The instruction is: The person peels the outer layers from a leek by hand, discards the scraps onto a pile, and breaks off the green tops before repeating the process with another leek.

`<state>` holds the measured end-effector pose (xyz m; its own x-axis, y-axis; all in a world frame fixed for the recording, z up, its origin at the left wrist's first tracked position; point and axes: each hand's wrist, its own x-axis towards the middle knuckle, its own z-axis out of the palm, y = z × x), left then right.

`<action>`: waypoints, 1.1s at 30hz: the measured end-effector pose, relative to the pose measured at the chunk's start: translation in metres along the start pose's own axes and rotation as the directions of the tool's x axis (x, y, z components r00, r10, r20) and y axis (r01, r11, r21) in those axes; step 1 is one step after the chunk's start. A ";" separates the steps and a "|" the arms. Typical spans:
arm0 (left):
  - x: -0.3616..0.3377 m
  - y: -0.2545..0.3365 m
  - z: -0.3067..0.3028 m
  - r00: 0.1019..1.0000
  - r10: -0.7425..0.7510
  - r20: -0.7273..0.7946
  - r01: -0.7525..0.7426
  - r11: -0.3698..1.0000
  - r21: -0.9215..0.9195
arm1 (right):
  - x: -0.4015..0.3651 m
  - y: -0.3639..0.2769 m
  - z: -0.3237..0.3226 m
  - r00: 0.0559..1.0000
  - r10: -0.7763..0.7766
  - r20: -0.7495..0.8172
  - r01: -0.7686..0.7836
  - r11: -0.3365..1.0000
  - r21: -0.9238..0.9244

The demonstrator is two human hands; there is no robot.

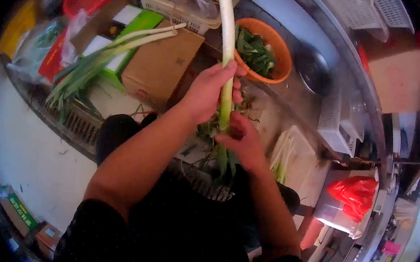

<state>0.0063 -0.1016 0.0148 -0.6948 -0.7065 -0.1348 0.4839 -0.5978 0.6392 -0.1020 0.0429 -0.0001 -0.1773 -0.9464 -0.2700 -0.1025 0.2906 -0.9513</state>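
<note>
A long, thick green onion (226, 24) stands nearly upright in front of me, white end up and green leaves hanging down. My left hand (208, 93) is wrapped around its middle, thumb lying along the stalk. Lower down, my right hand (245, 143) has its thumb and fingers closed around the green part, where the leaves begin. Leafy scraps and roots (207, 131) lie behind and below the hands, partly hidden by them. More green onions (103, 57) rest across a cardboard box to the left. Several pale, trimmed stalks (282, 155) lie in a white tray (302, 160) to the right.
An orange basket (282, 62) with green leaves stands beyond my hands. The cardboard box (163, 63) and a cream crate (181, 14) are at the back left. A floor drain grate (82, 121) runs near my feet. At right are a white basket (339, 126) and a red bag (353, 195).
</note>
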 end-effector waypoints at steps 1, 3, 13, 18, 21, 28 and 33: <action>0.001 -0.004 0.000 1.000 -0.009 0.006 0.009 1.000 0.000 | -0.006 -0.002 0.007 0.996 -0.062 -0.072 0.046 0.978 -0.202; 0.003 -0.010 0.000 0.988 0.119 -0.098 -0.110 0.990 0.092 | -0.012 -0.001 0.010 0.982 -0.131 -0.135 0.067 0.914 -0.400; -0.011 0.003 0.006 0.994 0.112 -0.001 -0.112 0.993 -0.042 | -0.025 0.008 0.015 0.994 -0.104 -0.041 0.071 0.870 -0.488; -0.016 0.003 0.004 0.998 0.035 0.061 -0.031 0.997 -0.071 | -0.028 0.019 0.021 0.996 -0.016 -0.082 -0.012 0.946 -0.325; -0.016 0.001 0.008 0.999 0.007 0.034 -0.003 0.991 -0.133 | -0.030 0.017 0.023 0.990 -0.018 -0.143 -0.016 0.972 -0.236; -0.013 0.000 0.010 0.996 -0.077 0.051 0.084 0.981 -0.176 | -0.035 0.004 0.026 0.919 -0.362 -0.156 0.151 0.690 -0.708; -0.014 -0.006 0.006 0.995 -0.081 -0.062 0.073 0.990 -0.118 | -0.040 -0.019 0.019 0.867 -0.497 0.037 0.259 0.386 -0.886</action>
<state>0.0101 -0.0863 0.0172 -0.6973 -0.6778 -0.2329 0.4912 -0.6886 0.5334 -0.0742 0.0721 0.0263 -0.0668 -0.9701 0.2332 -0.9523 -0.0078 -0.3051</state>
